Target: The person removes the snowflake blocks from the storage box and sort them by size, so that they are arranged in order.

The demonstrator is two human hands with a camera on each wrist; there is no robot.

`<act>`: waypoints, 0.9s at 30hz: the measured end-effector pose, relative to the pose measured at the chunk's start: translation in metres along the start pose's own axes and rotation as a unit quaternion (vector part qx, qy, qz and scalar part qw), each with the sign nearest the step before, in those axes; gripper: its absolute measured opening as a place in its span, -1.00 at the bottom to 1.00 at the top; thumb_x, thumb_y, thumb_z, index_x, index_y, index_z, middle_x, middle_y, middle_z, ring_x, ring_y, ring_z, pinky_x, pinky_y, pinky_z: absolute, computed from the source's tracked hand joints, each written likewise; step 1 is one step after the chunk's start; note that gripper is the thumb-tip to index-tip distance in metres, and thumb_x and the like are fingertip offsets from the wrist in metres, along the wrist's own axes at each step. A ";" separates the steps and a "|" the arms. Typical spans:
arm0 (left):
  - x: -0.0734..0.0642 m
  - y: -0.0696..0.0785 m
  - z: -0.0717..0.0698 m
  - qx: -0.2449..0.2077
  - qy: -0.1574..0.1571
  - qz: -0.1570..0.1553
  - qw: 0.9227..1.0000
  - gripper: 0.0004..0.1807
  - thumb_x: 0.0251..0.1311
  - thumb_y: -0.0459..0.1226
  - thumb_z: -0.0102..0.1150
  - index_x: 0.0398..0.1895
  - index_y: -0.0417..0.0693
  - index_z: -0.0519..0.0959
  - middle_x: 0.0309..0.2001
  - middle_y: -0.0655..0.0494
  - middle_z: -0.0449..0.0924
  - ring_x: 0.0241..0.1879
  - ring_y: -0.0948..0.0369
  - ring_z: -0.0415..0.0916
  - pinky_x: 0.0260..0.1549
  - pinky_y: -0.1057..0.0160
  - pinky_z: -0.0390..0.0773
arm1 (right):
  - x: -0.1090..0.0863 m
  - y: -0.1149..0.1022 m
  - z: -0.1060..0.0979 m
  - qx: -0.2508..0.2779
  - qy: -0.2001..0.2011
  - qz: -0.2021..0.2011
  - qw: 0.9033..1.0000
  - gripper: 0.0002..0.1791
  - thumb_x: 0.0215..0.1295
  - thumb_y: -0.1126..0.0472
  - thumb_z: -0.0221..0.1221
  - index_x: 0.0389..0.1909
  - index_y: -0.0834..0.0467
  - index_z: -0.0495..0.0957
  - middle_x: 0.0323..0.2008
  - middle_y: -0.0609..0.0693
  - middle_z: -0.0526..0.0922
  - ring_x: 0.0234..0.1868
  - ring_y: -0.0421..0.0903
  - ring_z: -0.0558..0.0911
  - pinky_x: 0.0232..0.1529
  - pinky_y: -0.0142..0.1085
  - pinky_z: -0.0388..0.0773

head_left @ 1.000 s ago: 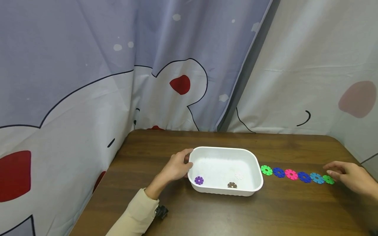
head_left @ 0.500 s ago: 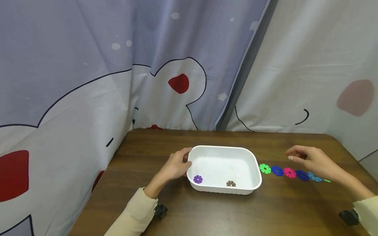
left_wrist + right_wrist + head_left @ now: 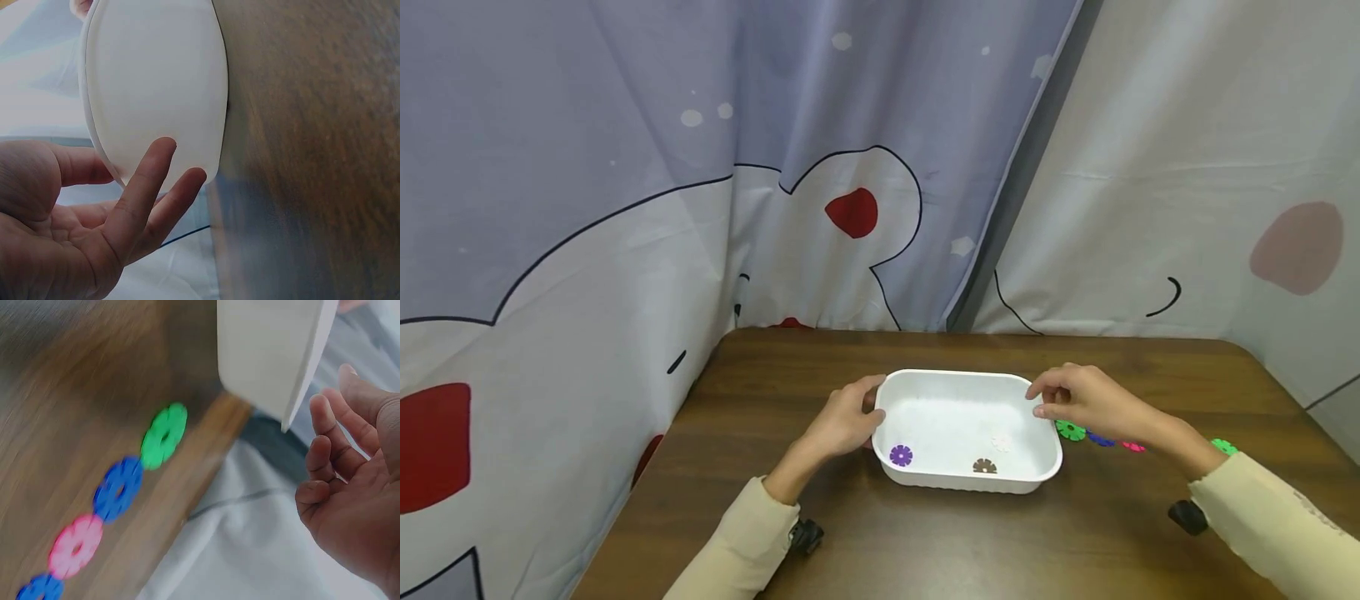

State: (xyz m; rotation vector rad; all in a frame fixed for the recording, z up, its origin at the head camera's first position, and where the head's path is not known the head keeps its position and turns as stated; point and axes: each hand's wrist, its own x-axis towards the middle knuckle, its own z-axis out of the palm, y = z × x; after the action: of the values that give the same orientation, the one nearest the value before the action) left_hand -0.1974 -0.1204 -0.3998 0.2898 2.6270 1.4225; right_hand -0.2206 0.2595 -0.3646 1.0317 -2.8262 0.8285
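Observation:
A white plastic basin (image 3: 955,417) stands on the wooden table. My left hand (image 3: 841,423) grips its left end, thumb at the rim and fingers against the outer wall, as the left wrist view (image 3: 137,206) also shows. Inside lie a purple notched disc (image 3: 901,455), a brown one (image 3: 984,466) and a faint white one (image 3: 1001,443). My right hand (image 3: 1093,400) hovers at the basin's right rim with loosely bent fingers and nothing visible between them. Beneath it runs a row of discs, among them a green disc (image 3: 164,436), a blue disc (image 3: 119,489) and a pink disc (image 3: 76,546).
The brown table (image 3: 880,550) ends at the back against printed curtains (image 3: 820,100). At the row's right end, a green disc (image 3: 1223,446) shows beyond my right forearm. My arm hides part of the row.
My right hand has moved left from the row's right end, over the discs, to the basin's right rim. My left hand and the basin have stayed put.

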 end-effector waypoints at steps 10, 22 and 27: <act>-0.001 0.001 -0.001 -0.003 -0.003 0.003 1.000 -0.39 0.42 -0.45 0.14 0.53 -0.31 0.35 0.13 -0.42 0.65 -0.25 -0.07 0.78 -0.50 0.16 0.81 | 0.026 -0.016 0.035 -0.123 -0.056 -0.082 0.987 -0.80 0.17 0.16 0.53 -0.21 0.07 0.79 -0.43 -0.42 0.57 -0.20 -0.16 0.50 -0.15 -0.26 0.50; -0.003 0.001 -0.001 -0.004 -0.005 0.006 1.000 -0.38 0.42 -0.46 0.14 0.53 -0.33 0.33 0.13 -0.44 0.65 -0.28 -0.09 0.78 -0.53 0.20 0.79 | 0.029 -0.012 0.057 -0.219 -0.074 -0.127 0.965 -0.75 -0.02 0.09 0.60 -0.49 -0.13 0.66 -0.45 -0.25 0.49 -0.24 -0.16 0.42 -0.25 -0.26 0.28; -0.003 0.001 -0.001 -0.001 -0.005 0.007 1.000 -0.38 0.42 -0.46 0.14 0.54 -0.33 0.33 0.11 -0.42 0.66 -0.31 -0.03 0.78 -0.53 0.17 0.80 | 0.030 -0.013 0.060 -0.226 -0.074 -0.122 0.964 -0.72 -0.04 0.11 0.61 -0.51 -0.14 0.63 -0.46 -0.28 0.46 -0.22 -0.16 0.42 -0.23 -0.25 0.28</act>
State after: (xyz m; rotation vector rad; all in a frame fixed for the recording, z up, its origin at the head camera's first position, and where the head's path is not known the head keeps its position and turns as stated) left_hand -0.1951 -0.1216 -0.3980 0.3158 2.6211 1.4234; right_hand -0.2273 0.2040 -0.4043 1.3585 -2.7202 0.0778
